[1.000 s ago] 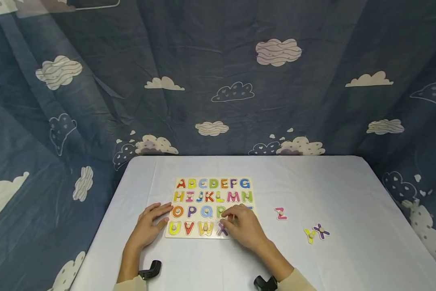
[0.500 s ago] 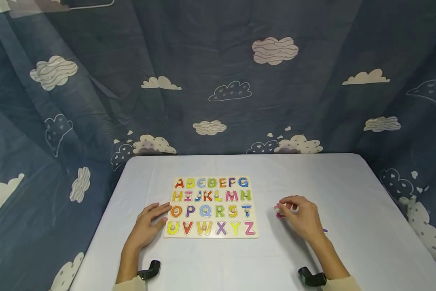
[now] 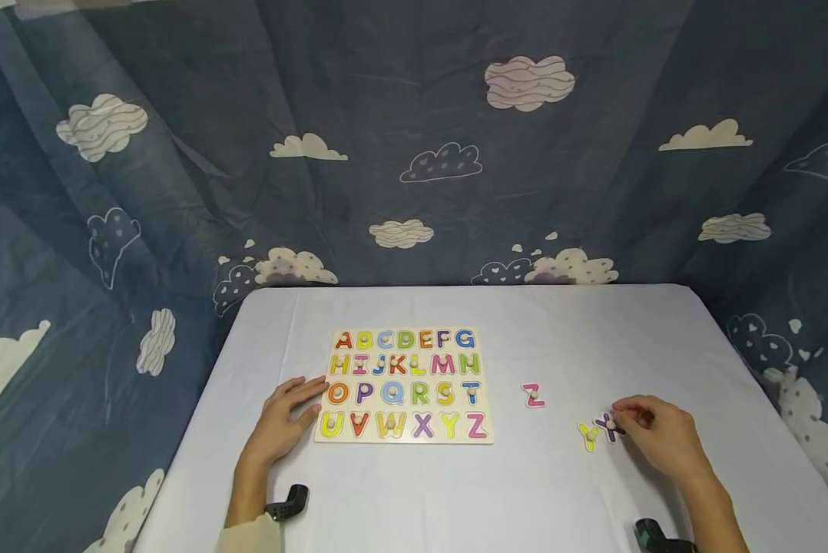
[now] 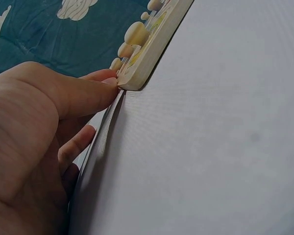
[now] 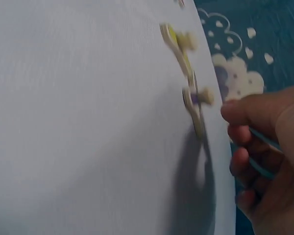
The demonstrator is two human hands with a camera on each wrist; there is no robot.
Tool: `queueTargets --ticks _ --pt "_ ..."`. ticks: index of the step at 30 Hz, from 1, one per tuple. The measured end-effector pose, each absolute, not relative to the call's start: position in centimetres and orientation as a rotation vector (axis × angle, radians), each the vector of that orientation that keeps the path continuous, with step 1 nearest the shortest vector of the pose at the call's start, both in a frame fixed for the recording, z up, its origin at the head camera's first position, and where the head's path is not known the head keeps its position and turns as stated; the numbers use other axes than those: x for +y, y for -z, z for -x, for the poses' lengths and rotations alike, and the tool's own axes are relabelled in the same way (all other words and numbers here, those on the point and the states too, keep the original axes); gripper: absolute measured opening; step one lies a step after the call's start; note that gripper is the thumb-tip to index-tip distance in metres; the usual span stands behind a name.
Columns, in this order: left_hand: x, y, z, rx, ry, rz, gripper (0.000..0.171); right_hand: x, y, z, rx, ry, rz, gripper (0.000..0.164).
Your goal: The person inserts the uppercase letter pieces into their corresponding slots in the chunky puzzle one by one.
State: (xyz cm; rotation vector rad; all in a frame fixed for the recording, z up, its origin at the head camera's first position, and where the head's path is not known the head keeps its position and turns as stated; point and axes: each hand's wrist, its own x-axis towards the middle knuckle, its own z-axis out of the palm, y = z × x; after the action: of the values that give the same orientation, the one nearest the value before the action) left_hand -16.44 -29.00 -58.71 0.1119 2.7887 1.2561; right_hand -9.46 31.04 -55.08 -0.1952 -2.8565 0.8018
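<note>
My left hand [image 3: 279,422] lies at the left side of the wooden alphabet puzzle board [image 3: 414,442]; in the left wrist view its thumb [image 4: 90,95] touches the board's corner [image 4: 134,81]. Most letters on the board carry knobs, while the X, Y and Z in the bottom row show flat without them. Over to the right, my right hand [image 3: 663,438] hovers at the loose purple X piece [image 3: 605,427]. Its fingertips are close to the X's knob [image 5: 206,95], with a small gap in the right wrist view. Beside the X lies the yellow Y piece [image 3: 587,436].
A pink Z piece [image 3: 533,396] sits on the white tablecloth [image 3: 524,491] between the board and the other two loose letters. Behind the table hangs a dark blue curtain [image 3: 359,77] with a cloud print. Each wrist wears a black camera [image 3: 289,503].
My right hand has moved right, from the board's lower right, past the Z piece, to the X piece. The left hand stays at the board. The loose letters lie where they were.
</note>
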Motion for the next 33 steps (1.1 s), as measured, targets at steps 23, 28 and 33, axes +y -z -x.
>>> queueTargets --ticks 23,28,33 --pt "-29.2 58.4 16.7 2.784 -1.282 -0.18 0.043 31.8 56.4 9.1 -2.914 -0.85 0.116 0.022" --pt "-29.3 58.7 16.5 2.78 -1.267 -0.153 0.044 31.5 56.8 9.1 -2.894 -0.829 0.108 0.022" --pt "-29.3 58.6 16.5 2.777 -1.272 -0.145 0.044 31.1 56.2 9.5 -2.823 -0.814 0.06 0.019"
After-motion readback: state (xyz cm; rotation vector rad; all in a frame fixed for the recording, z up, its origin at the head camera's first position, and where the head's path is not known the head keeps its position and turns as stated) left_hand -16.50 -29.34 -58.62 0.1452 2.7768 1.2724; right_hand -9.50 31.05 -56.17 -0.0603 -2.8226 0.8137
